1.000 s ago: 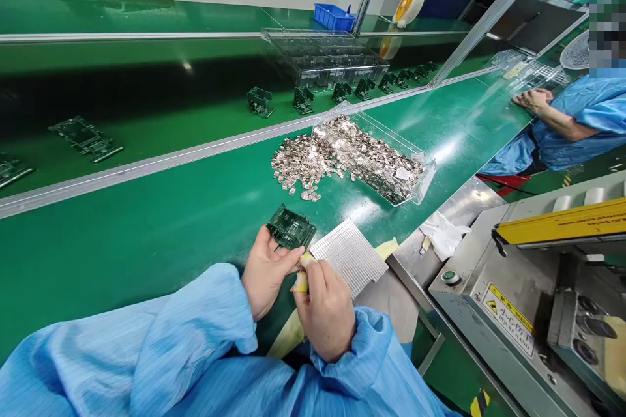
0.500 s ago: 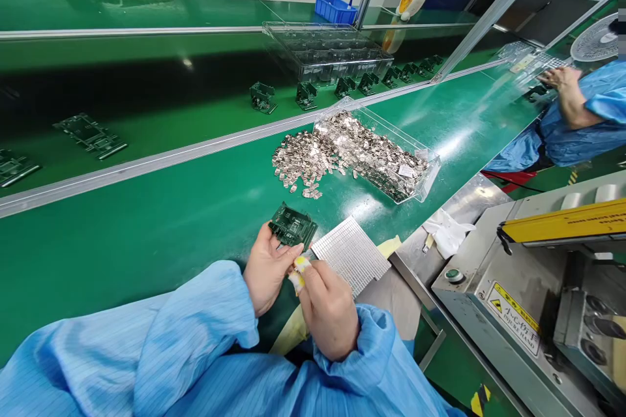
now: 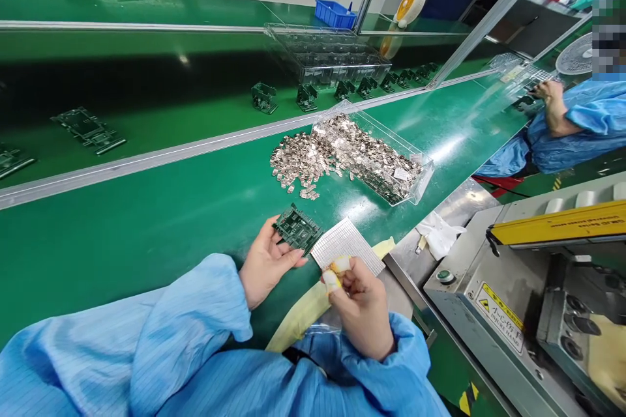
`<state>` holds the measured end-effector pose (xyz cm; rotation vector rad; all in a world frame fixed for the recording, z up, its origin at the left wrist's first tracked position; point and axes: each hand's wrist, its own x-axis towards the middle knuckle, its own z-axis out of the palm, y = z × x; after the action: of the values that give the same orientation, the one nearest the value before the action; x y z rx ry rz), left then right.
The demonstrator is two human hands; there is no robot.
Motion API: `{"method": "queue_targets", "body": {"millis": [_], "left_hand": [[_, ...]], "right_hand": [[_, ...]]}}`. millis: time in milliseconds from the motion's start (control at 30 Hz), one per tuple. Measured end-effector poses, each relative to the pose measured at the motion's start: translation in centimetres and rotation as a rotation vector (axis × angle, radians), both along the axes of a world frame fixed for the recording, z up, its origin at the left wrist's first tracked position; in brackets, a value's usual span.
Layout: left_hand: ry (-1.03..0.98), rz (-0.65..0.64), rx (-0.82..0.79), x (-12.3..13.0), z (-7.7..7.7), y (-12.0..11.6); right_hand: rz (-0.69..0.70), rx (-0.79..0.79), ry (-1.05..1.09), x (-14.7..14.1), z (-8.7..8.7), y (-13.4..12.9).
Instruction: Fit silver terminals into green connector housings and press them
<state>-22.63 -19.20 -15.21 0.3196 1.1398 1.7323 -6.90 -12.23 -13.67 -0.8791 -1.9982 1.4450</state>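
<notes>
My left hand (image 3: 268, 260) grips a green circuit board (image 3: 297, 229) by its near left edge, above the green bench. My right hand (image 3: 359, 300) has yellow-white coverings on thumb and forefinger; the fingers are pinched together, and whatever lies between them is too small to make out. It is over the near edge of a white gridded sheet (image 3: 342, 241), right of the board. Beyond the board lies a loose pile of small metal parts (image 3: 298, 159), beside a clear tray (image 3: 425, 182) filled with more such parts.
Several circuit boards (image 3: 264, 98) stand on the dark green conveyor behind a metal rail (image 3: 161, 150). A machine with a yellow bar (image 3: 557, 225) is at right. A co-worker's hand (image 3: 552, 94) is at the far right.
My right hand has moved right, away from the board, to the gridded sheet. The board in my left hand has shifted slightly right and shows more of its face.
</notes>
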Motion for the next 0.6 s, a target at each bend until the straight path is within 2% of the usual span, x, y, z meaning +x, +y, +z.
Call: {"method": "queue_targets", "body": {"millis": [100, 200, 233, 300, 367, 433, 600], "left_hand": [[-0.029, -0.072, 0.033, -0.2, -0.3, 0.1], [-0.047, -0.097, 0.039, -0.2, -0.5, 0.1], [-0.049, -0.1, 0.038, -0.1, -0.5, 0.1], [-0.048, -0.104, 0.037, -0.1, -0.6, 0.1], [-0.04, -0.113, 0.046, -0.1, -0.7, 0.0], [-0.027, -0.122, 0.067, 0.0, -0.9, 0.1], [-0.011, -0.135, 0.096, 0.1, -1.3, 0.2]], "right_hand": [[0.04, 0.138, -0.114, 0.5, 0.4, 0.6], [0.124, 0.27, -0.141, 0.7, 0.9, 0.8], [0.151, 0.253, -0.141, 0.7, 1.0, 0.8], [0.161, 0.119, -0.141, 0.8, 0.9, 0.7], [0.118, -0.061, -0.12, 0.9, 0.5, 0.7], [0.062, -0.163, -0.088, 0.8, -0.1, 0.6], [0.015, -0.146, -0.038, -0.1, -0.8, 0.2]]}}
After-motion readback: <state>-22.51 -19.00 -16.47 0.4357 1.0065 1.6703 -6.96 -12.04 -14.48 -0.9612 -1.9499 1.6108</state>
